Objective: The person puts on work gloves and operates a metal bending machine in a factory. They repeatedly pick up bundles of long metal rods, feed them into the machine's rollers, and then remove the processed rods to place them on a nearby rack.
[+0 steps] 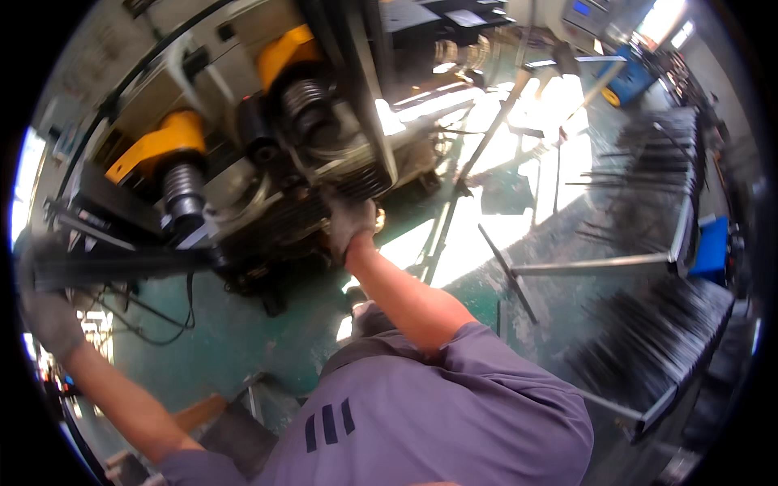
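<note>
At the far left, my left hand (50, 320), in a grey glove, is closed around the end of a long dark metal bar (134, 267). Motion blurs both hand and bar. The bar's other end reaches the front of a machine (243, 219). My right hand (352, 220), also gloved, is at the machine's front edge, against a bundle of dark bars (352, 185). Its fingers are smeared and partly hidden, so their grip is unclear. Above the machine bed stand two yellow heads (180, 134) with ribbed dark cylinders (185, 190) beneath them.
Two racks of thin dark rods, one farther (648, 178) and one nearer (656, 344), stand on the right. A light metal rail (592, 266) juts from the farther rack. Black cables (166, 340) hang below the machine. Sunlight falls on the green floor (478, 211).
</note>
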